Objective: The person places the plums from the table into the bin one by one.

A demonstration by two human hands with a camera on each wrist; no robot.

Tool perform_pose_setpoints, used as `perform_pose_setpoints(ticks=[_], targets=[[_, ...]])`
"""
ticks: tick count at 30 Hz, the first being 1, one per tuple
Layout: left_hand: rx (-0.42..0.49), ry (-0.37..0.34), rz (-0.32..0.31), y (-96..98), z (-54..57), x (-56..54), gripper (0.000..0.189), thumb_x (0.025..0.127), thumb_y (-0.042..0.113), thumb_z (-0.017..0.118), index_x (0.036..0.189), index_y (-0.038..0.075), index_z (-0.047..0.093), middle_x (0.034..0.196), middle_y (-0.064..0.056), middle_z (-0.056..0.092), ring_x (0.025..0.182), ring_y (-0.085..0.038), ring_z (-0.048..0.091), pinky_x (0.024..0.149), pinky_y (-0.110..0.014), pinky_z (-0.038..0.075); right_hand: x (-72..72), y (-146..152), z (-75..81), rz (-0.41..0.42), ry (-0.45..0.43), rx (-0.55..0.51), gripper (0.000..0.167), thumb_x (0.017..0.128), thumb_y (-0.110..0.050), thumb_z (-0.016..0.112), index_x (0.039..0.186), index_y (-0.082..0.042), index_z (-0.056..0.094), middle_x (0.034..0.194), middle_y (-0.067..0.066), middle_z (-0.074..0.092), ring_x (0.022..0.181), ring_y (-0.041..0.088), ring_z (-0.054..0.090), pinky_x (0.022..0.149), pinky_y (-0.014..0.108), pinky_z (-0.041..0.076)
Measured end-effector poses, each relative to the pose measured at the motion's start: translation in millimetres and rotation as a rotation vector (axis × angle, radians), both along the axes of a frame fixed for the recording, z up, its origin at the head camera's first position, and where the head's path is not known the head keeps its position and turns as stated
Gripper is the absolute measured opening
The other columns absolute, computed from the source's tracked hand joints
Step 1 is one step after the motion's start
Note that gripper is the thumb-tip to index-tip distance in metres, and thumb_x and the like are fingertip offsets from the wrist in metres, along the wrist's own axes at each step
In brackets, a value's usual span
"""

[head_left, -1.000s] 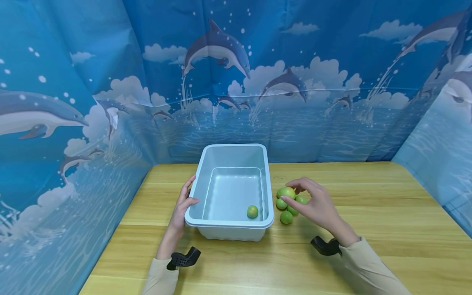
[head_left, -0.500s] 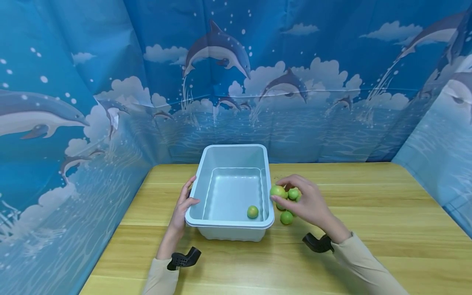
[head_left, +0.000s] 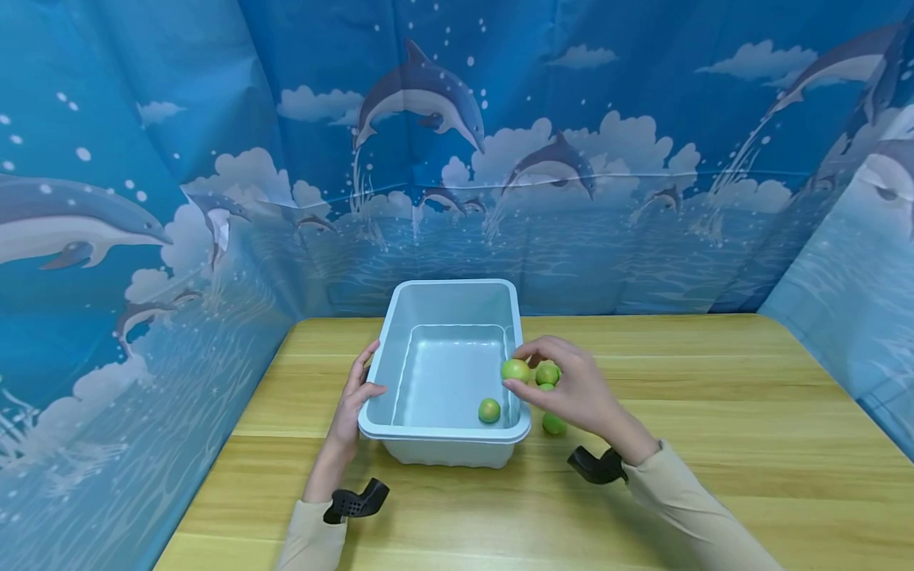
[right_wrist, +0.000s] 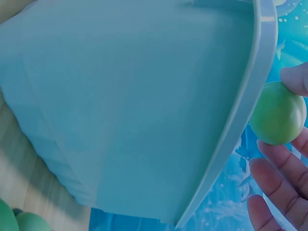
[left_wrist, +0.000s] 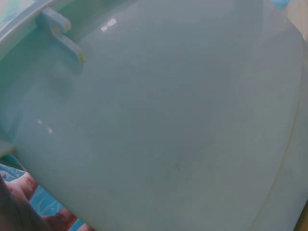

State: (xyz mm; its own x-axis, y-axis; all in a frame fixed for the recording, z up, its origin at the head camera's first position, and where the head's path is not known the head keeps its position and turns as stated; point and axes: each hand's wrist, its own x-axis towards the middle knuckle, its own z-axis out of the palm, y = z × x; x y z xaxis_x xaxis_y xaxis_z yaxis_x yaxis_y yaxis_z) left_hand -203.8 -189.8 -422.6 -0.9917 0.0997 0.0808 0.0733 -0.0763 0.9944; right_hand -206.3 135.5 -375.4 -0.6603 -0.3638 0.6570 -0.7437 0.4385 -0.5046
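A pale blue-grey plastic bin (head_left: 457, 434) stands on the table. My left hand (head_left: 350, 400) grips its left rim, thumb over the edge and fingers along the outer wall. My right hand (head_left: 567, 388) pinches a yellowish-green citrus fruit (head_left: 515, 370) between thumb and fingertips, over the bin's right rim. In the right wrist view the held fruit (right_wrist: 278, 113) appears beside the rim. Another green citrus fruit (head_left: 489, 410) lies inside the bin, near its front right corner. Several more green fruits (head_left: 547, 373) sit on the table right of the bin, partly hidden by my right hand.
The wooden table (head_left: 714, 412) extends to the right of the bin and in front of it. A blue dolphin-print curtain (head_left: 585, 238) hangs behind the table and along the left side. Each wrist carries a black camera mount (head_left: 598, 465).
My right hand has lifted the citrus fruit from the pile and carried it left to the bin's right rim. My left hand and the bin have stayed put.
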Motion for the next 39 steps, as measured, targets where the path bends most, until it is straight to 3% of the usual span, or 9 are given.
perform_pose_setpoints(ticks=[9,22,39], targets=[[0.005,0.007,-0.001,0.2,-0.4,-0.2,0.068,0.087,0.007,0.045,0.15,0.026,0.025,0.153,-0.006,0.013,0.135,-0.031,0.016,0.102,-0.054,0.017,-2.8,-10.2,0.6,0.064,-0.018,0.029,0.032,0.074,-0.025,0.081,0.102,-0.018,0.067,0.097,-0.009,0.062,0.083,0.012,0.055,0.072,0.029,0.045],[-0.004,0.018,-0.003,-0.4,-1.5,-0.3,0.068,0.088,0.007,0.045,0.15,0.026,0.025,0.153,-0.005,0.015,0.134,-0.03,0.018,0.101,-0.053,0.019,-5.3,-20.8,1.5,0.068,-0.003,0.124,0.027,0.075,-0.026,0.08,0.097,-0.018,0.068,0.092,-0.013,0.062,0.083,0.011,0.054,0.077,0.036,0.041],[0.009,0.015,-0.004,0.0,-0.8,-0.7,0.068,0.087,0.006,0.045,0.15,0.025,0.025,0.153,-0.006,0.015,0.134,-0.03,0.018,0.102,-0.053,0.018,-5.2,-23.9,-0.1,0.087,-0.022,0.167,0.028,0.077,-0.029,0.079,0.099,-0.017,0.066,0.096,-0.012,0.062,0.088,0.015,0.055,0.081,0.039,0.039]])
